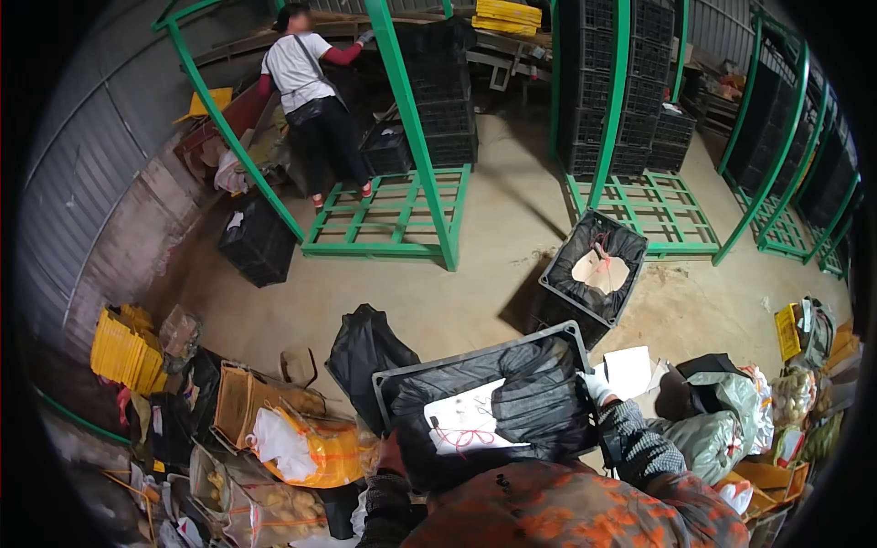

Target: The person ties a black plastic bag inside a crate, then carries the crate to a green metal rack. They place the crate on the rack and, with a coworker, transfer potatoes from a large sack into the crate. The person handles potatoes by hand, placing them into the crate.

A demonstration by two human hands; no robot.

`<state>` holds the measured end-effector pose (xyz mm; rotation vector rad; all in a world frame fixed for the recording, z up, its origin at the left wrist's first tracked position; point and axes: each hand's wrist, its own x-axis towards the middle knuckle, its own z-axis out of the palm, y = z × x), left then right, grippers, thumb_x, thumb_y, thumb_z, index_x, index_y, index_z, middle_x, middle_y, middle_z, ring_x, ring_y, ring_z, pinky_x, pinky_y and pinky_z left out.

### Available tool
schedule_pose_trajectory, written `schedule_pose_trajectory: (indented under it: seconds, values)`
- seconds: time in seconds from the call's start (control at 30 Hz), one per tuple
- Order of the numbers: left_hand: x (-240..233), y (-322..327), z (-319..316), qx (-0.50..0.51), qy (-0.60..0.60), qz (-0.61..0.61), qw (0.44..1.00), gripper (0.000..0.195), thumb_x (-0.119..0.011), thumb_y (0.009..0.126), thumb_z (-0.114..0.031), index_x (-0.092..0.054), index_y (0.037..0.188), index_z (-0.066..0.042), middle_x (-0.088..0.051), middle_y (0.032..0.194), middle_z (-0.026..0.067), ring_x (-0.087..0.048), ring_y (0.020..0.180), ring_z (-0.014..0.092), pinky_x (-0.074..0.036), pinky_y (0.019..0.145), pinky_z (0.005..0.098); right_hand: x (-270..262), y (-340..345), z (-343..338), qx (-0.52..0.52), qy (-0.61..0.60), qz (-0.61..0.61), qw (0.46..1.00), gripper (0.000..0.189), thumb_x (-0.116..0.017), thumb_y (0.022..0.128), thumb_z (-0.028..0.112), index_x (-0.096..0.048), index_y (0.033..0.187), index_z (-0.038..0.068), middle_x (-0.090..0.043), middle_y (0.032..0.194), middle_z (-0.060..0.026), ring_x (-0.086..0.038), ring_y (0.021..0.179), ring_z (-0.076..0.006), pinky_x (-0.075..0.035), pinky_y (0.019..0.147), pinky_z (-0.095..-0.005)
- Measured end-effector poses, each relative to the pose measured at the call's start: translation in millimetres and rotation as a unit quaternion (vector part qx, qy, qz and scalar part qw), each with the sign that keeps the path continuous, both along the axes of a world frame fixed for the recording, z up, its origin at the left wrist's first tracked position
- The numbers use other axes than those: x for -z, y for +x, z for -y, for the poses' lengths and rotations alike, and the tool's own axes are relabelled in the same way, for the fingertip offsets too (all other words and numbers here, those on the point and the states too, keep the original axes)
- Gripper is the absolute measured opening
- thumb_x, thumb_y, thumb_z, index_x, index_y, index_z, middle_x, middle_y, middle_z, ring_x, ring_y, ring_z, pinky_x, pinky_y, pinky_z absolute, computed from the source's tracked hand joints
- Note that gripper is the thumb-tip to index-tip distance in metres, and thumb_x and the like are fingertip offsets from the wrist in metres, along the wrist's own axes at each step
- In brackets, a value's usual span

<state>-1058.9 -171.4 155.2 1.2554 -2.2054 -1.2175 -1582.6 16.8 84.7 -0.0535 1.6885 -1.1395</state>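
Observation:
In front of my body is a black plastic crate (pixel 475 351), tilted and lined with dark cloth-like sheeting (pixel 538 390). Inside lies a white sheet (pixel 462 418) with a red string (pixel 466 438) on it. My right hand (pixel 597 388), in a white glove, grips the crate's right side near the corner. At the lower left side of the crate is my left hand (pixel 390 455), mostly in shadow and partly hidden; it appears to hold the crate wall. A black bag-like sheet (pixel 370 342) sits just beyond the crate's left corner.
Another lined black crate (pixel 595 267) stands ahead on the floor, near green metal racks (pixel 384 243). A co-worker (pixel 305 75) stands by the left rack. Stacked black crates (pixel 610 103) fill the middle rack. Bags (pixel 712 438) lie right; an orange bag (pixel 308 445) and yellow trays (pixel 127 349) lie left.

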Motion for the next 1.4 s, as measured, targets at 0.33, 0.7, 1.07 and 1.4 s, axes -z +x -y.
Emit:
schedule_pose_trajectory:
  seconds: [0.33,0.7,1.07,1.4]
  values:
    - [3.7,-80.4,76.5,-0.117,-0.063,0.212,0.968,0.049,-0.055,0.095,-0.020,-0.048,0.141,-0.003,-0.060,0.128,0.0241,-0.063,0.108,0.041,-0.053,0.087,0.0435,-10.0,-119.3,200.6,-0.159,0.051,-0.180,0.969,0.031,-0.069,0.088,0.035,-0.070,0.094,0.004,-0.066,0.075,-0.0064,-0.062,0.070,-0.0198,-0.049,0.065,-0.0354]
    - [-12.3,-159.1,202.3,-0.245,-0.002,-0.046,0.969,0.031,-0.052,0.094,-0.012,-0.061,0.122,-0.002,-0.067,0.109,0.0216,-0.065,0.102,0.039,-0.052,0.087,0.0461,-36.0,-181.5,372.9,-0.165,-0.022,-0.105,0.980,0.018,-0.067,0.091,0.027,-0.069,0.096,0.009,-0.058,0.069,0.0055,-0.050,0.060,-0.0084,-0.042,0.054,-0.0304]
    - [26.2,-198.7,379.4,-0.203,0.169,-0.106,0.959,0.047,-0.061,0.088,-0.028,-0.058,0.130,-0.007,-0.063,0.125,0.0125,-0.058,0.118,0.032,-0.043,0.100,0.0481,-39.5,-224.8,465.2,-0.111,-0.075,-0.152,0.979,0.018,-0.066,0.091,0.023,-0.068,0.095,0.006,-0.061,0.073,0.0019,-0.051,0.064,-0.0113,-0.043,0.059,-0.0309]
    - [38.3,-299.3,470.7,-0.119,0.324,-0.419,0.840,0.063,-0.038,0.102,-0.052,-0.050,0.139,-0.002,-0.055,0.138,0.0157,-0.050,0.129,0.030,-0.035,0.113,0.0411,-18.6,-340.2,579.5,-0.147,0.029,-0.188,0.971,0.035,-0.069,0.088,0.033,-0.071,0.100,0.001,-0.069,0.082,-0.0056,-0.062,0.076,-0.0174,-0.050,0.070,-0.0359]
